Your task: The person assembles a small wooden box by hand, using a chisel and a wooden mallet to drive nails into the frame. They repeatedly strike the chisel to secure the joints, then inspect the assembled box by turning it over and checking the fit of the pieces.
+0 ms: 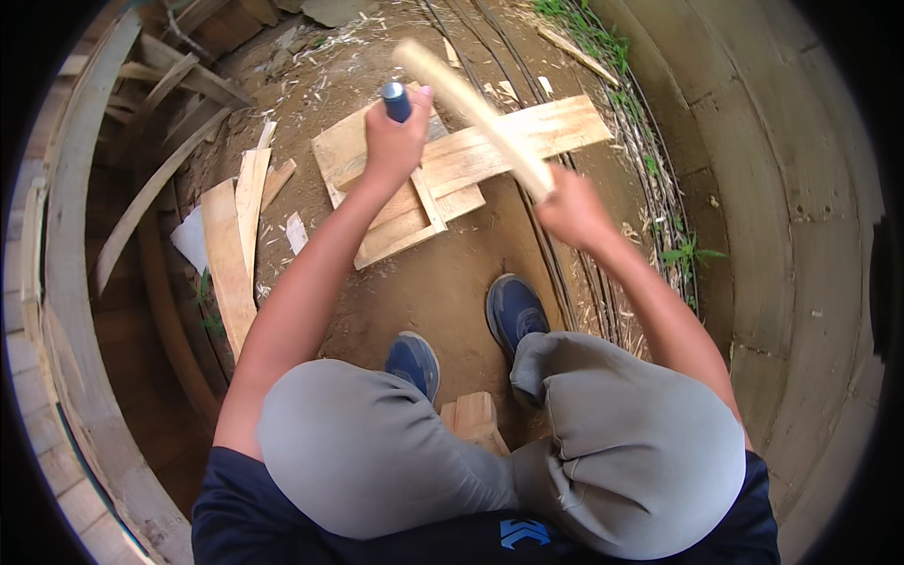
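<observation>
My left hand (pixel 394 146) is closed in a fist around the dark blue handle of a chisel (pixel 397 102). Its metal cap points up, and its blade is hidden below the fist. Under that hand lies a long pale board (pixel 563 124), set slantwise across wider wooden boards (pixel 345 141) on the ground. A narrow strip of wood (pixel 428 200) crosses near the board's left part. My right hand (pixel 573 209) grips one end of a thick, pale wooden stick (pixel 471 105). The stick slants up and left over the board, its far end raised beyond the chisel and apart from its cap.
Loose planks (pixel 231 250) lie on the dirt at left, beside a wooden frame (pixel 80 245). Dark cables or rods (pixel 554 259) run along the ground past the board. A block wall (pixel 782 188) rises at right. A wood block (pixel 471 414) sits between my legs, and wood chips litter the soil.
</observation>
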Motion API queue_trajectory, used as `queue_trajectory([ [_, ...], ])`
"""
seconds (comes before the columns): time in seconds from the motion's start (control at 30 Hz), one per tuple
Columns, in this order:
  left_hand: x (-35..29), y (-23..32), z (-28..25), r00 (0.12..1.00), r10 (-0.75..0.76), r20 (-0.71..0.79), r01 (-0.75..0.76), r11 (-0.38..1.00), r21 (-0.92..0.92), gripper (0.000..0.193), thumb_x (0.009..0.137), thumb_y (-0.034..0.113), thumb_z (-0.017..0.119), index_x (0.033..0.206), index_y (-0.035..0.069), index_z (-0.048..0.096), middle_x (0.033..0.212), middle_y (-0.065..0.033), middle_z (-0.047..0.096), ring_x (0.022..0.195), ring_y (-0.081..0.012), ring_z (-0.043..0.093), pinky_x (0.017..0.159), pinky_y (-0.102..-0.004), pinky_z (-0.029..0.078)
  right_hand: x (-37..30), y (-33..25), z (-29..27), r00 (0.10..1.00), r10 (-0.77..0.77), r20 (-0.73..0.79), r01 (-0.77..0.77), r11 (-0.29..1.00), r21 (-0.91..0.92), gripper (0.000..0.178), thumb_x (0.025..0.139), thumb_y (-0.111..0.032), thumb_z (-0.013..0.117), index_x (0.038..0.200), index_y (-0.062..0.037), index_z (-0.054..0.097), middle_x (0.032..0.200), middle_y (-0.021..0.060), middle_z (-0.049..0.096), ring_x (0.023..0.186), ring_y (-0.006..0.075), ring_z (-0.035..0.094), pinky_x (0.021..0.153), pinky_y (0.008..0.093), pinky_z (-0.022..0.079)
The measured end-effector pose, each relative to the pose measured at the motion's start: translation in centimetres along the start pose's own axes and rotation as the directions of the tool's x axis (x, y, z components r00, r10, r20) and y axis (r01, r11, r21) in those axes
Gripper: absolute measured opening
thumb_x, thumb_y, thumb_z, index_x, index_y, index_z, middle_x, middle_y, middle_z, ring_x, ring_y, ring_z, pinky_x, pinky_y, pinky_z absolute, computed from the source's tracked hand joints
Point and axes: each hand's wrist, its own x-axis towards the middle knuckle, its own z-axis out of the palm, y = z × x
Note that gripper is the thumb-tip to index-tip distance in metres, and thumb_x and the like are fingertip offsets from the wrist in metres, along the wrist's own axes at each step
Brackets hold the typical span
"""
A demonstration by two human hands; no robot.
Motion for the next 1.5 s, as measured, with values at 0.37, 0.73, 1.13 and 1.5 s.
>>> queue_trajectory([
  [0.37, -0.3, -0.4, -0.9, 0.996, -0.059, 0.071, 0.056, 0.997, 0.053, 0.036, 0.098, 0.027, 0.064, 0.075, 0.001, 0.056, 0.063, -0.0011, 0.055, 0.060, -0.0110, 0.050, 0.058, -0.0329, 0.041, -8.0, -6.8, -7.6, 0.945, -0.308, -0.106, 0.215, 0.833, -0.509, 0.030, 0.079, 0.005, 0.061, 0.109, 0.0049, 0.059, 0.075, 0.0185, 0.070, 0.066, 0.0304, 0.070, 0.062, 0.0406, 0.057],
  [0.73, -0.3, -1.1, -0.9, 0.996, -0.076, 0.049, 0.074, 0.997, 0.034, 0.037, 0.098, 0.028, 0.063, 0.074, 0.002, 0.056, 0.062, -0.0028, 0.055, 0.060, -0.0113, 0.053, 0.058, -0.0327, 0.043, -5.4, -10.8, -6.9, 0.931, -0.365, -0.007, 0.281, 0.731, -0.622, 0.020, 0.082, -0.005, 0.063, 0.098, -0.0005, 0.052, 0.075, 0.0289, 0.067, 0.066, 0.0433, 0.069, 0.060, 0.0482, 0.057],
  [1.13, -0.3, 0.2, -1.6, 0.984, -0.115, 0.135, 0.102, 0.989, 0.103, 0.028, 0.098, 0.022, 0.064, 0.085, -0.003, 0.063, 0.068, -0.0031, 0.060, 0.066, -0.0103, 0.054, 0.061, -0.0330, 0.045, -4.3, -14.5, -7.4, 0.636, -0.585, -0.503, 0.599, 0.786, -0.156, 0.019, 0.082, -0.001, 0.060, 0.098, 0.0028, 0.050, 0.079, 0.0320, 0.067, 0.073, 0.0468, 0.070, 0.061, 0.0497, 0.057],
  [1.5, -1.0, -0.4, -0.8, 0.998, 0.014, 0.069, -0.014, 1.000, 0.000, 0.034, 0.099, 0.026, 0.063, 0.078, 0.000, 0.059, 0.064, -0.0019, 0.054, 0.062, -0.0106, 0.047, 0.058, -0.0336, 0.042, -3.2, -12.4, -4.7, 0.903, -0.429, -0.036, 0.334, 0.752, -0.569, 0.023, 0.083, -0.002, 0.063, 0.102, 0.0001, 0.050, 0.079, 0.0299, 0.067, 0.076, 0.0466, 0.070, 0.068, 0.0514, 0.057],
])
